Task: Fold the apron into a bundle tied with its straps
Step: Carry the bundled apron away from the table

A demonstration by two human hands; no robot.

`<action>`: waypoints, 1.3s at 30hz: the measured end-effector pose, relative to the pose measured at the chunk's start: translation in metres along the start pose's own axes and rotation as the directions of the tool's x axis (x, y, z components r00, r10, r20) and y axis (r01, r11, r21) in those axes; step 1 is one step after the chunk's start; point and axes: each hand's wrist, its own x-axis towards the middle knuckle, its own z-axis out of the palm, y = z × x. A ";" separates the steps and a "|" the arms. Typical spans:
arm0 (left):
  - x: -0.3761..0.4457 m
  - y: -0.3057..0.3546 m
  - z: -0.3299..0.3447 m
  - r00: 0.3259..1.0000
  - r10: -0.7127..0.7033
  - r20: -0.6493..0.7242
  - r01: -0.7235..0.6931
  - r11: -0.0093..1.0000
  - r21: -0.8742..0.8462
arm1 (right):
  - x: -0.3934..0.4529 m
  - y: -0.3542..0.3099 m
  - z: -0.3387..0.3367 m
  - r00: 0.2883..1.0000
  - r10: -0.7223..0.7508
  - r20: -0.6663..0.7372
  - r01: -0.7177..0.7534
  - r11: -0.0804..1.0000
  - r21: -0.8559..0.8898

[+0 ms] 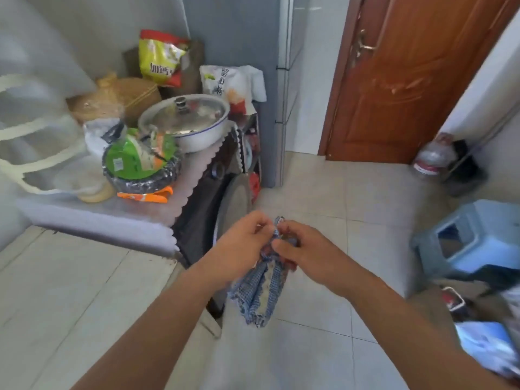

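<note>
The blue checked apron (260,294) hangs in the air as a narrow folded bundle in front of me, above the tiled floor. My left hand (242,246) grips its upper end from the left. My right hand (298,249) pinches the same upper end from the right, fingers closed on the gathered cloth. A small tip of fabric or strap (279,220) sticks up between the two hands. The straps themselves are mostly hidden by my fingers.
A washing machine (213,215) under a scalloped cover stands at the left, loaded with a lidded white basin (185,119), snack bags and a basket. A blue plastic stool (472,237) is at the right, a brown door (416,80) behind, tiled floor below.
</note>
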 end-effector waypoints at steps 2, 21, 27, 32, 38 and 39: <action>0.036 0.020 0.015 0.997 0.023 0.071 -0.018 0.997 -0.071 | 0.009 0.003 -0.037 0.997 -0.001 -0.073 0.004 0.999 0.051; 0.482 0.165 0.188 0.724 0.180 0.666 0.374 0.709 -0.598 | 0.192 0.035 -0.387 0.772 0.086 -0.629 0.408 0.693 0.595; 0.609 0.274 0.285 0.473 0.362 0.803 -0.254 0.929 -0.269 | 0.188 0.010 -0.538 0.635 0.038 -0.772 -0.048 0.999 0.010; 0.692 0.382 0.389 0.304 0.397 0.866 -0.592 0.791 -0.155 | 0.174 -0.004 -0.685 0.412 -0.224 -0.884 -0.450 0.793 -0.410; 0.792 0.532 0.502 0.267 0.561 0.783 -0.898 0.440 -0.009 | 0.185 -0.054 -0.872 0.295 -0.311 -0.903 -0.668 0.608 -0.428; 0.812 0.562 0.519 0.260 0.619 0.741 -0.928 0.373 0.013 | 0.188 -0.069 -0.907 0.279 -0.354 -0.893 -0.696 0.566 -0.442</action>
